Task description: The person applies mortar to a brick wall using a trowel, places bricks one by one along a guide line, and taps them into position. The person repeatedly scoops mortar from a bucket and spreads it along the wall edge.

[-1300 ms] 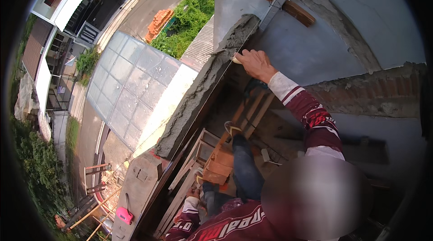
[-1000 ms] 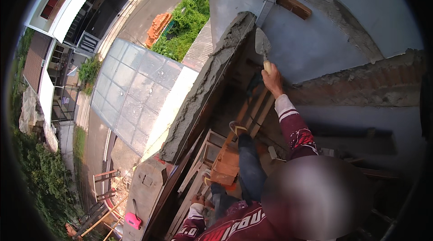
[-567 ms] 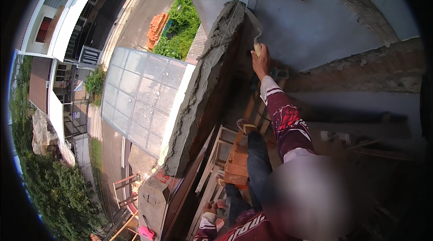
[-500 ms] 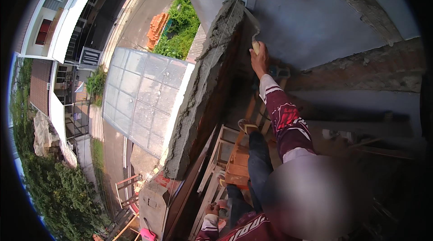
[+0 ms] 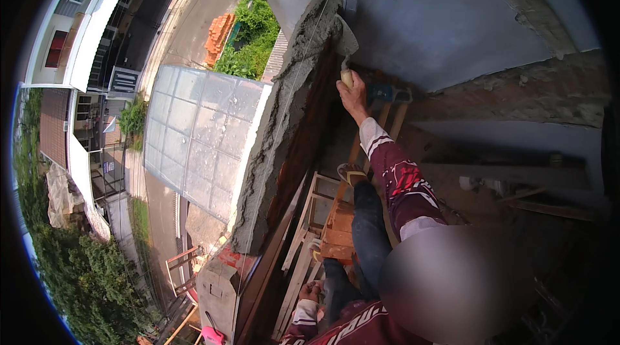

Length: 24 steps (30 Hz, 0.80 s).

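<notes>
Gripping the trowel (image 5: 347,38) by its pale handle, your right hand (image 5: 353,96) keeps its fingers wrapped tight. The blade hangs at the far end of the mortar bed (image 5: 279,122), against or just beside its inner edge; you cannot see whether they touch. Half a second ago the blade stood farther right, edge-on; now it has swung nearer the bed and shows you more of its flat face. Your right hand has moved left with it. The string line (image 5: 284,111) runs along over the mortar, as before. Your left hand (image 5: 311,291) stays low beside your leg (image 5: 369,222), its fingers curled, though you cannot tell whether they hold anything. The pink tape measure (image 5: 212,334) sits near the lower edge of your view, on the concrete block (image 5: 216,287).
</notes>
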Motion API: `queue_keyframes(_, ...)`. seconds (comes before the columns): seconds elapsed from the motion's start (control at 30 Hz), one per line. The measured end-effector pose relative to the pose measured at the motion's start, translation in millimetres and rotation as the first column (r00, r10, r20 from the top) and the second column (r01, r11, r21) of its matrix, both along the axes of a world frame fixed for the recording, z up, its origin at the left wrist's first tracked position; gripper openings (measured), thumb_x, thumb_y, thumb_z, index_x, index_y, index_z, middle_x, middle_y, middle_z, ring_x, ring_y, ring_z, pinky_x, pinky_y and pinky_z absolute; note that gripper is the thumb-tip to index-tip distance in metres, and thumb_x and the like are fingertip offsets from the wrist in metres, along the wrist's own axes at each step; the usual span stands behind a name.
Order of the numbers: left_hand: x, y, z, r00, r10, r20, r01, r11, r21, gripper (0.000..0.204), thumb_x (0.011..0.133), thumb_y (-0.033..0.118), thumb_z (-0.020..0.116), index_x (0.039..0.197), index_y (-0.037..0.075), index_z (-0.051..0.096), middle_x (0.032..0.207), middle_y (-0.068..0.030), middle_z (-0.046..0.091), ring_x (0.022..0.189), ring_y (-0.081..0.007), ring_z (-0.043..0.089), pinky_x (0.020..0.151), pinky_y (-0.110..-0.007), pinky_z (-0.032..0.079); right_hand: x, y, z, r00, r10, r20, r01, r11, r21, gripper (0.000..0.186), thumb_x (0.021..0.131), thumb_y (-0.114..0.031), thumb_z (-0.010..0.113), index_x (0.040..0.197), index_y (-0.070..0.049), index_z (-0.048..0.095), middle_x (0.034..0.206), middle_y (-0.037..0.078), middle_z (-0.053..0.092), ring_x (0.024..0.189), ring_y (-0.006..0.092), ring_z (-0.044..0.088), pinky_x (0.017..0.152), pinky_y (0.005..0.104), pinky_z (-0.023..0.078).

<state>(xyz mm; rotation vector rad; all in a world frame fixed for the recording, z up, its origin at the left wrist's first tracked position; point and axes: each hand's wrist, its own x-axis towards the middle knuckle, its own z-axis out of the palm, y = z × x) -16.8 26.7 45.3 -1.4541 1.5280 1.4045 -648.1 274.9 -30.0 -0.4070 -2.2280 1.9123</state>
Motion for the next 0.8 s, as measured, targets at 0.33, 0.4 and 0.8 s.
queue_keyframes(0.33,24,-31,3,0.993,-0.095,-0.064,0.089,0.992,-0.092,0.026,0.087,0.012,0.068,0.106,-0.005,0.060,0.085,-0.0116,0.069,0.073,-0.0161,0.066,0.067,-0.028,0.052,119,-62,96,0.939,0.150,0.309,-0.034,0.936,-0.351,0.022,0.083,-0.017,0.064,0.101,-0.006,0.058,0.069,-0.001,0.055,0.049,0.0077,0.052,0.041,0.0242,0.043)
queue_keyframes(0.4,34,-37,4,0.987,-0.121,-0.109,0.107,0.987,-0.123,0.026,0.087,0.013,0.068,0.104,-0.005,0.061,0.083,-0.0116,0.069,0.073,-0.0156,0.065,0.065,-0.028,0.051,140,-70,118,0.927,0.218,0.307,-0.093,0.923,-0.374,0.021,0.084,-0.016,0.064,0.101,-0.005,0.059,0.070,0.000,0.056,0.051,0.0076,0.053,0.042,0.0243,0.045)
queue_keyframes(0.8,49,-56,15,0.986,-0.154,-0.058,0.144,0.979,-0.145,0.039,0.080,0.021,0.070,0.110,-0.002,0.064,0.087,-0.0147,0.069,0.075,-0.0206,0.067,0.069,-0.031,0.055,145,-87,133,0.864,0.489,0.122,0.087,0.094,-0.992,0.047,0.096,-0.046,0.049,0.114,-0.003,0.057,0.080,0.002,0.055,0.060,0.0112,0.054,0.051,0.0261,0.047)
